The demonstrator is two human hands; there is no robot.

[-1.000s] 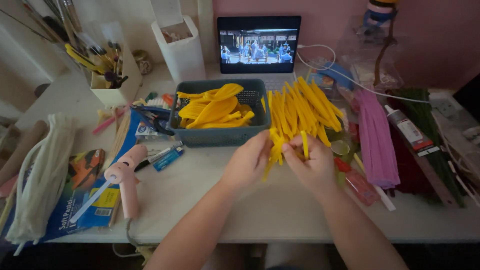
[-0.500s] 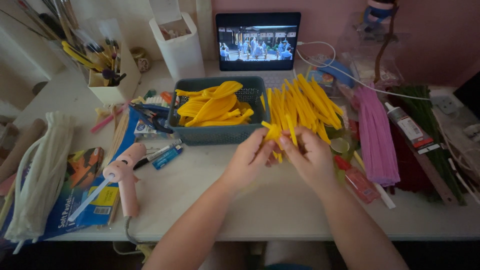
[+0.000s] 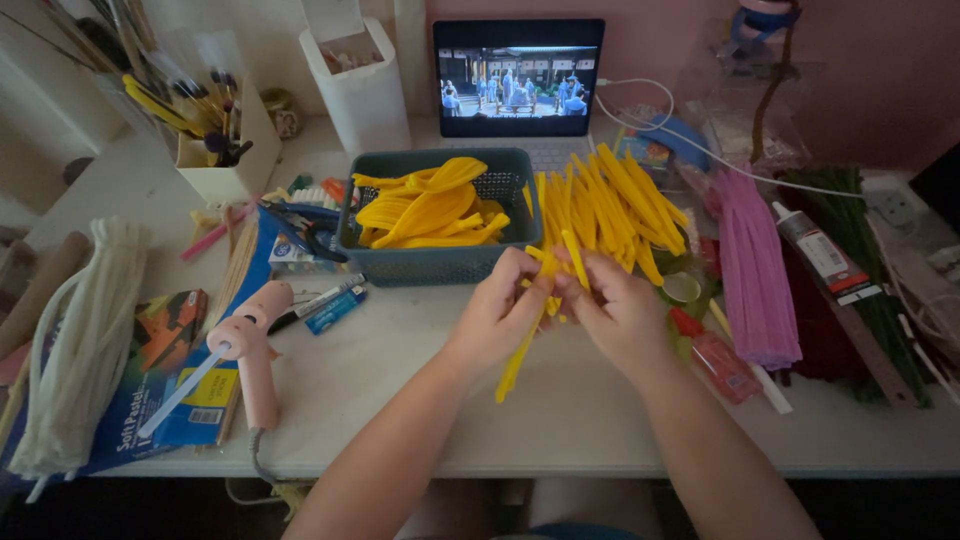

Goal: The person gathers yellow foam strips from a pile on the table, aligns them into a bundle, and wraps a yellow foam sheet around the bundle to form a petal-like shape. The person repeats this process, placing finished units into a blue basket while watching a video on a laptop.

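Both hands meet at the middle of the white tabletop [image 3: 420, 400], just in front of a teal basket [image 3: 440, 262]. The left hand [image 3: 497, 312] and the right hand [image 3: 618, 312] each have their grip closed on the same yellow pipe cleaner [image 3: 522, 350], fingertips pinching it from either side; its free end hangs down and to the left, below the left palm. The strip's upper part is hidden between the fingers.

Behind the hands a fanned pile of yellow pipe cleaners [image 3: 610, 205] lies on the tabletop, beside the basket, which holds yellow petal shapes [image 3: 425, 205]. A pink glue gun [image 3: 252, 345] lies to the left on a pastel box [image 3: 150, 400], with a bundle of white pipe cleaners [image 3: 85, 340] farther left. To the right lie pink pipe cleaners [image 3: 755, 270], green pipe cleaners [image 3: 860, 240] and a glue tube [image 3: 820, 255]. A tablet [image 3: 518, 78] stands at the back, its screen lit.
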